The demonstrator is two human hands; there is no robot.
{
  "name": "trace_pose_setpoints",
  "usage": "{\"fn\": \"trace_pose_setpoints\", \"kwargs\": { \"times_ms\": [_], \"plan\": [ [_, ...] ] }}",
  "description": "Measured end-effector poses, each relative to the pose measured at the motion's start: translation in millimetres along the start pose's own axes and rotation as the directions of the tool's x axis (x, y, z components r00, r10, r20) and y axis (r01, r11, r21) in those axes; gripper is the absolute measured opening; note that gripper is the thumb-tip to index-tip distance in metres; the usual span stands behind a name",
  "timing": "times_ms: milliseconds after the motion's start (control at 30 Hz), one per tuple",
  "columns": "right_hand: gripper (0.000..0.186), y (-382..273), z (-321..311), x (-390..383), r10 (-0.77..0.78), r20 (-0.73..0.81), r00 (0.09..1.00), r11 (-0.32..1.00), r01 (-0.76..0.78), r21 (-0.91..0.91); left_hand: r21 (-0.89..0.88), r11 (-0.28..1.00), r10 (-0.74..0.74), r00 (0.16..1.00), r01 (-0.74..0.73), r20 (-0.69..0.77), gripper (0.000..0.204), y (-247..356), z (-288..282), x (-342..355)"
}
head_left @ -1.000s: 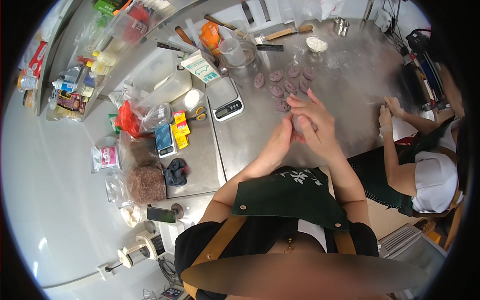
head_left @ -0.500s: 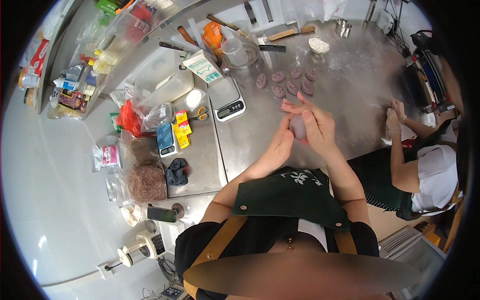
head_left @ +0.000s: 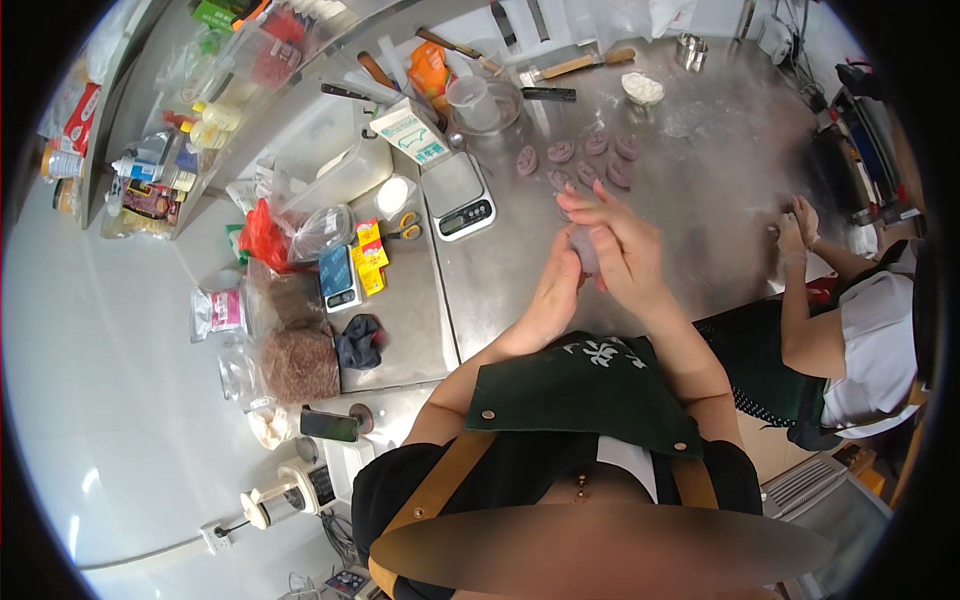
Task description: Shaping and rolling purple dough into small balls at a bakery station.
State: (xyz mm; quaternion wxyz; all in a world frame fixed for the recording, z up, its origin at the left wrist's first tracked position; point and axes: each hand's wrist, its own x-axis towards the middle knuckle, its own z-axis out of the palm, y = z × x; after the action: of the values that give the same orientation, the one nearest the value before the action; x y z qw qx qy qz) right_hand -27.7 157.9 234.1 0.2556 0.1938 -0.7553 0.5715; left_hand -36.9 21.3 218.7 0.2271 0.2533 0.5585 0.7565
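A ball of purple dough is cupped between my two hands, above the metal worktop. From the left, my left hand curves against it. My right hand wraps its other side, thumb over the dough and fingers reaching past it. Both palms hide much of the ball. Just beyond my fingertips, several small shaped purple dough pieces lie in loose rows on the worktop. The nearest of them are partly covered by my right fingers.
Left of my hands stands a kitchen scale, with scissors beside it. A bowl of white powder and a rolling pin sit at the back. On the right, a co-worker's gloved hands are over the same worktop.
My hands have turned around the dough ball, and less of it shows between them. My right fingers have shifted slightly left. The whole view has moved a little.
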Motion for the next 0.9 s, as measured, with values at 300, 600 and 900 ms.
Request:
{"fn": "trace_pose_setpoints", "kwargs": {
  "times_ms": [300, 600, 900],
  "plan": [
    [0.036, -9, -6, 5, -0.118, 0.116, 0.986, 0.992, 0.123, -0.032, -0.523, 0.788, -0.052, 0.882, 0.324, 0.468, 0.085, -4, -29, 8],
    [0.03, -36, 20, 15, 0.173, -0.314, 0.933, 0.941, -0.062, 0.333, -0.283, 0.913, -0.272, 0.956, 0.292, 0.11, 0.088, 5, -17, 1],
    [0.043, 17, -5, -5, -0.012, 0.092, 0.996, 0.987, -0.003, 0.16, -0.022, 0.999, -0.033, 0.999, 0.034, 0.018, 0.088, 1, 0, 0]
  ]
}}
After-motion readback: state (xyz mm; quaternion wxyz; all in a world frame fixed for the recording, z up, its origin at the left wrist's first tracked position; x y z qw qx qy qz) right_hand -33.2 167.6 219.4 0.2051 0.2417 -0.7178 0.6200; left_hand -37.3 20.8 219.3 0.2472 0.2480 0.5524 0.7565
